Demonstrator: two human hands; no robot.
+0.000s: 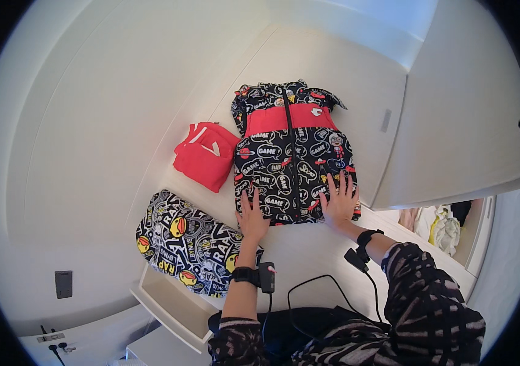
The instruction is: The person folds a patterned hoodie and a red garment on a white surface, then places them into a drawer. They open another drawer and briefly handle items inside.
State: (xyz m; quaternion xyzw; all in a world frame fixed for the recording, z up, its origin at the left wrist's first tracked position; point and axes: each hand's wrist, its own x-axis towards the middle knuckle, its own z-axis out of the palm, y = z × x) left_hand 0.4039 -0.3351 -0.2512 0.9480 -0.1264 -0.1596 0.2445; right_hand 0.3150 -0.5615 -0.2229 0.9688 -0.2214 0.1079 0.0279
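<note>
A black patterned jacket (275, 161) with a red chest band and a centre zipper lies flat on the white surface, its sleeves out of sight. At its lower left corner rests my left hand (252, 221), palm down with the fingers stretched out. My right hand (338, 204) presses flat on the lower right part, fingers spread. Neither hand grips the cloth. Left of the jacket sits a folded red garment (207, 156). Nearer to me, a folded black-and-white garment with yellow duck prints (183, 241) lies beside my left forearm.
An open drawer (170, 305) juts out at the lower left. On the right, another open compartment holds crumpled clothes (440, 229) below a white cabinet panel (455, 134). Black cables (327, 277) run from the bands on my wrists. A dark wall socket (63, 284) is at the left.
</note>
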